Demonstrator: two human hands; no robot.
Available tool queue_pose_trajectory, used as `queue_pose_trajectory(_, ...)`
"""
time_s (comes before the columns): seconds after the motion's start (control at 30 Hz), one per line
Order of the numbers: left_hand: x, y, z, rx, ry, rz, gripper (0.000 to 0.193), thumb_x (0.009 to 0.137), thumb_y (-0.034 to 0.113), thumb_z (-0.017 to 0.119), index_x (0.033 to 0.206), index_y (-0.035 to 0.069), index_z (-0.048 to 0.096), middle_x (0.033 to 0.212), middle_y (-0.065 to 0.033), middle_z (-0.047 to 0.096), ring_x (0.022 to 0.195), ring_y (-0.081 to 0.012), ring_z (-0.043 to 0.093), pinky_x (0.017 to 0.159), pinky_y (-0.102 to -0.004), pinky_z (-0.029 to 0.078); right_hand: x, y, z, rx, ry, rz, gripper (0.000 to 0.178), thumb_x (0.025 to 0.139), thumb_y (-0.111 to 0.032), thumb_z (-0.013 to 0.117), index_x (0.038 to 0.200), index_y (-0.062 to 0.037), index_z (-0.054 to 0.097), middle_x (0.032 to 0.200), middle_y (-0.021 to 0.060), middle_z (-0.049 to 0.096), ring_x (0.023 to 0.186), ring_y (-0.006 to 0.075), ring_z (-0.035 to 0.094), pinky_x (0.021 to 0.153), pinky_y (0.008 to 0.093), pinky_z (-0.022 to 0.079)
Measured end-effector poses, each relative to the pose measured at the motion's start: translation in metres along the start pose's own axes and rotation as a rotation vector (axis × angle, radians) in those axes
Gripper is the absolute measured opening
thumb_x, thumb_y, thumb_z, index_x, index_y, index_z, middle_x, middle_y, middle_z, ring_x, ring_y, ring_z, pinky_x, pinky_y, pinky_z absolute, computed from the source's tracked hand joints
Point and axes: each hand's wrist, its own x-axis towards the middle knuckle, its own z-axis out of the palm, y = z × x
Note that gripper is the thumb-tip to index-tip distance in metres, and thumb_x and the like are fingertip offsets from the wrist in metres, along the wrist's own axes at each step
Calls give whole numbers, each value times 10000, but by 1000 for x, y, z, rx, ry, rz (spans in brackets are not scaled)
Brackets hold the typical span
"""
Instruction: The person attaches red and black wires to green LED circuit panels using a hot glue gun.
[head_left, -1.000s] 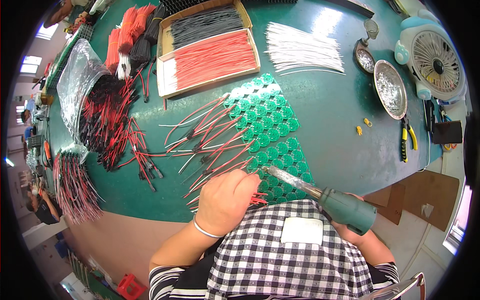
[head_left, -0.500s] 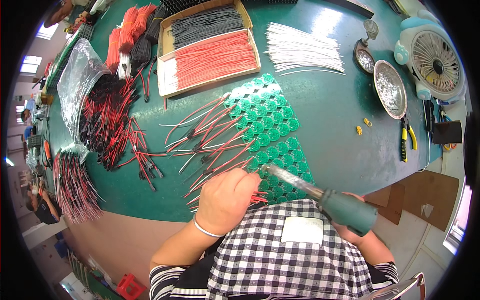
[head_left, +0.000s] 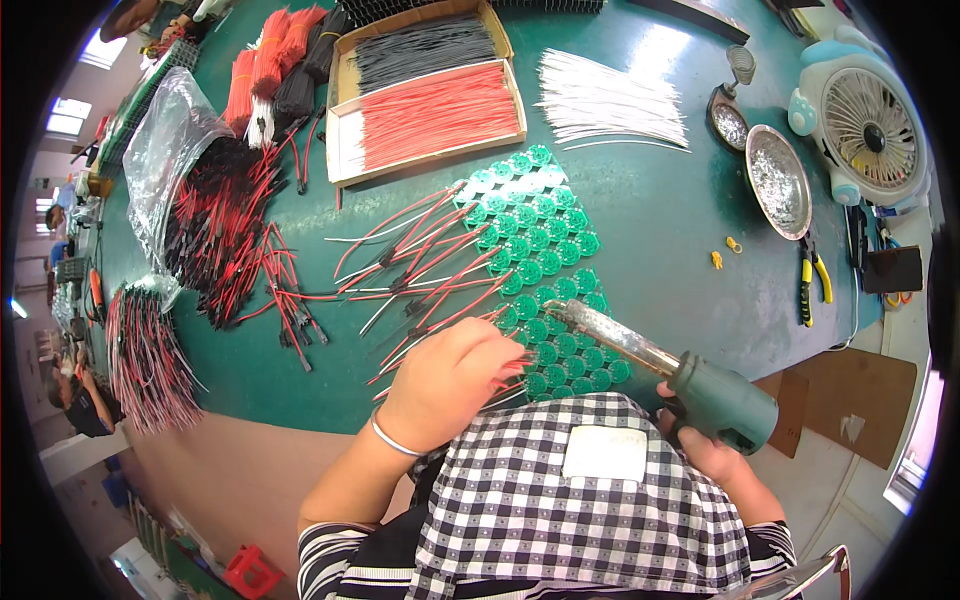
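Note:
Two panels of small round green circuit boards [head_left: 540, 238] lie in front of me on the table. Red, black and white wires [head_left: 420, 252] fan out leftward from their left edge. My left hand [head_left: 447, 378] is closed on several red wires [head_left: 515, 366] at the left edge of the nearer panel; its fingertips partly hide their ends. In my right hand [head_left: 705, 448] is a soldering iron [head_left: 722, 402] with a dark green handle, gripped from below. Its thick metal tip [head_left: 560, 311] points up and left, over the nearer panel; whether it touches a board I cannot tell.
A cardboard box [head_left: 335, 150] holds red and black wires, with loose white wires [head_left: 612, 98] beside it. Wire bundles [head_left: 225, 225] and a plastic bag [head_left: 160, 150] lie left. At right are a metal dish [head_left: 778, 182], pliers [head_left: 812, 280] and a fan [head_left: 868, 125].
The soldering iron has moved right and its tip has lifted away from my left fingers. My left hand has shifted slightly, still closed on the wires.

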Motion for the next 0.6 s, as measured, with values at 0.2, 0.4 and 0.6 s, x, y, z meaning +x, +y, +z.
queue_pose_trajectory(0.2,-1,17,-5,149,-45,-35,282,654,5,728,911,74,636,878,-69,573,683,-216,597,557,-308,498,3,5,-3,114,6,-122,538,721,-50,454,1256,-73,500,836,27,561,750,131,505,751,288,429)
queue_pose_trajectory(0.4,-12,31,4,273,-132,-244,500,669,-24,684,1100,85,456,904,-96,530,687,-309,593,528,-388,483,1,8,-3,57,-32,-113,528,741,-79,484,1269,-85,503,862,25,556,756,124,499,751,285,424)
queue_pose_trajectory(0.6,-16,31,10,270,-73,-175,303,664,-20,701,941,44,598,815,-73,531,620,-227,585,483,-327,467,-10,9,-5,131,-55,4,524,750,-82,496,1274,-90,504,963,23,571,815,113,497,768,278,431)
